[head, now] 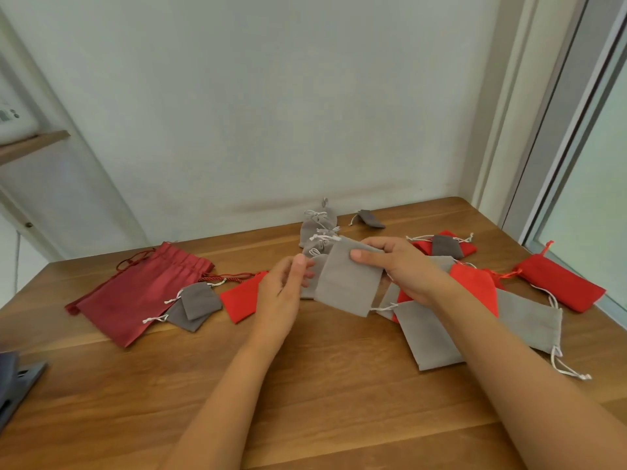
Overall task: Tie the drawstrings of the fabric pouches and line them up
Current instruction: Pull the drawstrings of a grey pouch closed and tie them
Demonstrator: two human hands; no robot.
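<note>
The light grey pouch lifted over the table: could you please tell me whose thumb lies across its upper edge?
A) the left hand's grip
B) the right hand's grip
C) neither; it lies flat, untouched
B: the right hand has its grip on the light grey pouch, with the thumb laid across the upper edge.

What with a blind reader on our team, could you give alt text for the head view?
A right hand pinches the top of a light grey fabric pouch above a wooden table, with the left hand at its side edge. Red and grey drawstring pouches lie scattered around.
</note>
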